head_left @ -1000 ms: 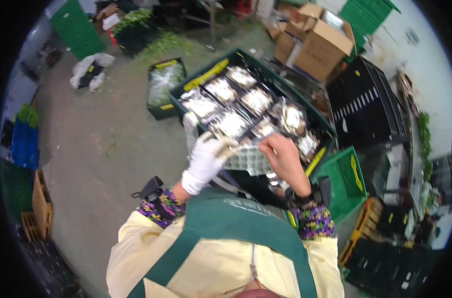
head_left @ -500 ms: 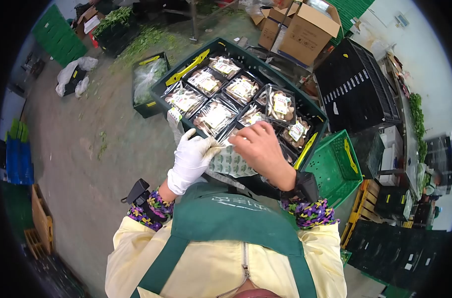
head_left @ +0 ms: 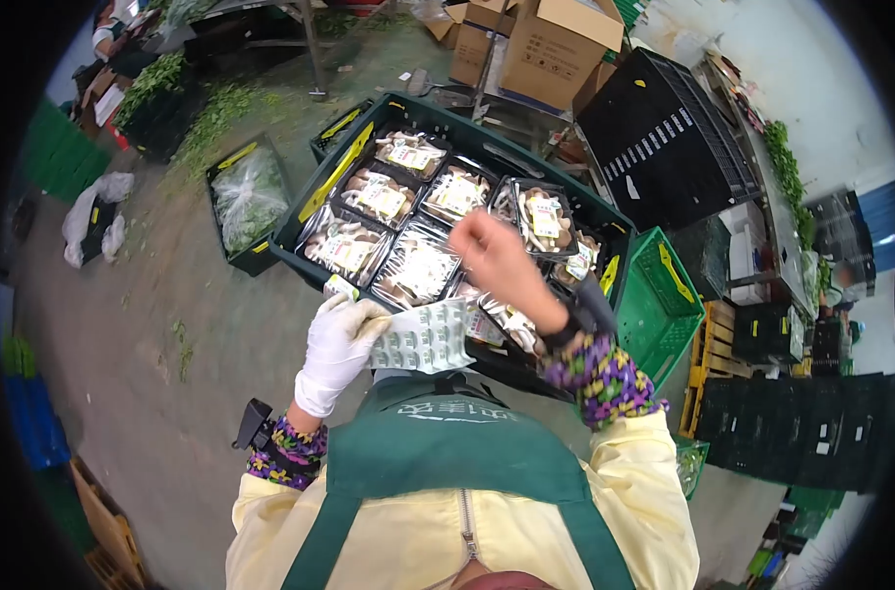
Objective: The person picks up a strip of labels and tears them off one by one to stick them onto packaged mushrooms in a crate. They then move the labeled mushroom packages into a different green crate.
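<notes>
My left hand [head_left: 337, 349], in a white glove, pinches the end of a strip of printed labels [head_left: 420, 337]. The strip stretches rightward along the near edge of a dark green crate [head_left: 292, 246]. Inside the crate, several black trays of mushrooms lie under clear film, many with white-and-green labels. My bare right hand [head_left: 502, 264] hovers over these trays with its fingers curled together; whatever they pinch, if anything, is hidden. Just left of it sits a mushroom tray [head_left: 415, 264] with shiny film. Another labelled tray [head_left: 543, 218], to its right, rests higher than its neighbours.
A green crate [head_left: 662, 305] stands right of the mushroom crate. Left of it, a dark crate [head_left: 254, 258] holds bagged greens. Cardboard boxes [head_left: 556, 54] and a large black crate [head_left: 664, 147] stand beyond. Loose leaves litter the floor, and another person [head_left: 108, 39] is at far upper left.
My right hand has moved up and away from the label strip, over the trays. The strip now hangs more spread out from my left hand. The whole view has shifted.
</notes>
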Demonstrator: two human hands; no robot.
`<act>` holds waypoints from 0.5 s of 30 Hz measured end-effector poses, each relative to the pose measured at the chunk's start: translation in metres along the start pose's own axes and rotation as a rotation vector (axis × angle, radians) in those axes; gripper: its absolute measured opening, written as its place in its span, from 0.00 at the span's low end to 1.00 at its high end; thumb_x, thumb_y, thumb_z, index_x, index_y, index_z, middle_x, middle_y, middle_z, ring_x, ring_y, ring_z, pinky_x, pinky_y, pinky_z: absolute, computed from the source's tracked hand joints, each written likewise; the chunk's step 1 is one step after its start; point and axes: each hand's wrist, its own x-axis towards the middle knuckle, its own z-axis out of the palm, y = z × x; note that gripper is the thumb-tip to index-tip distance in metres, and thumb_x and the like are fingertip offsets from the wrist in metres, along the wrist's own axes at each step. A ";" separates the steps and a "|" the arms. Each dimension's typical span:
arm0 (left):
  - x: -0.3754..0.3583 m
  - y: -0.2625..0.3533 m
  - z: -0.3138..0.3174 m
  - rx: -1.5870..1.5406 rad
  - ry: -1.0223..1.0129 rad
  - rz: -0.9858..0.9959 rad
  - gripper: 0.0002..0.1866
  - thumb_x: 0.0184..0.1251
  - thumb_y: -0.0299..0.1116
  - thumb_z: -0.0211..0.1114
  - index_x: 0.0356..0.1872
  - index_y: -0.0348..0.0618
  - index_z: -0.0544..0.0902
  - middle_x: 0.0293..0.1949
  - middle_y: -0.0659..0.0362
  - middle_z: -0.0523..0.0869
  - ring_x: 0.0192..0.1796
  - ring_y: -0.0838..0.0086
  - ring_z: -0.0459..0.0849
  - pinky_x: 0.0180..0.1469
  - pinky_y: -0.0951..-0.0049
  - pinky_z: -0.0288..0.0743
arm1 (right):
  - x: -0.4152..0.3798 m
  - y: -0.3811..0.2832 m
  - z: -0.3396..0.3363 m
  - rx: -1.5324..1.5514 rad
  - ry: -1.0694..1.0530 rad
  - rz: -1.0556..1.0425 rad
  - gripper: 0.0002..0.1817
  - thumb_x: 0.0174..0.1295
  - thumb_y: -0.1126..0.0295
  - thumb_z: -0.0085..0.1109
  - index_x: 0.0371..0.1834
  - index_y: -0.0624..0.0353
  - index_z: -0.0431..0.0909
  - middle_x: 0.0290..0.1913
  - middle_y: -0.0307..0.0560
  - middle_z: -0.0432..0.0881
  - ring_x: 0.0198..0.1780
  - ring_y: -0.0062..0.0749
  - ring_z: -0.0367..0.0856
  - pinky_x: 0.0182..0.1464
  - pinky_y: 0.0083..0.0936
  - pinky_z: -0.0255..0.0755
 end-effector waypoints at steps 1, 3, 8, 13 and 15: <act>0.002 -0.002 -0.010 -0.034 -0.051 -0.069 0.03 0.56 0.30 0.66 0.28 0.45 0.83 0.25 0.58 0.82 0.33 0.61 0.80 0.51 0.64 0.70 | 0.020 0.018 -0.005 0.097 0.118 0.185 0.08 0.64 0.66 0.57 0.32 0.58 0.73 0.28 0.35 0.76 0.29 0.18 0.74 0.31 0.19 0.68; 0.003 -0.011 -0.021 -0.084 -0.064 -0.119 0.02 0.55 0.30 0.67 0.28 0.44 0.83 0.26 0.57 0.83 0.33 0.61 0.80 0.50 0.64 0.71 | 0.053 0.066 -0.012 0.196 0.307 0.461 0.09 0.63 0.66 0.56 0.32 0.60 0.75 0.22 0.34 0.74 0.22 0.17 0.73 0.24 0.18 0.66; 0.001 -0.041 -0.043 -0.107 -0.075 -0.160 0.02 0.55 0.28 0.67 0.27 0.43 0.82 0.25 0.56 0.83 0.30 0.60 0.79 0.54 0.64 0.71 | 0.091 0.159 -0.004 -0.068 0.476 0.694 0.13 0.60 0.64 0.57 0.27 0.64 0.77 0.20 0.44 0.80 0.22 0.29 0.81 0.28 0.26 0.74; 0.006 -0.062 -0.059 -0.148 -0.121 -0.171 0.01 0.57 0.27 0.66 0.29 0.43 0.83 0.23 0.57 0.82 0.29 0.62 0.80 0.59 0.61 0.68 | 0.109 0.185 0.004 -0.385 0.530 0.745 0.17 0.59 0.64 0.51 0.18 0.63 0.80 0.18 0.49 0.82 0.25 0.39 0.84 0.36 0.34 0.76; 0.009 -0.068 -0.063 -0.137 -0.130 -0.137 0.01 0.57 0.27 0.66 0.30 0.44 0.83 0.23 0.57 0.82 0.29 0.63 0.80 0.60 0.60 0.68 | 0.112 0.177 0.006 -0.412 0.483 0.829 0.19 0.61 0.62 0.50 0.26 0.68 0.83 0.22 0.52 0.84 0.35 0.46 0.86 0.44 0.37 0.78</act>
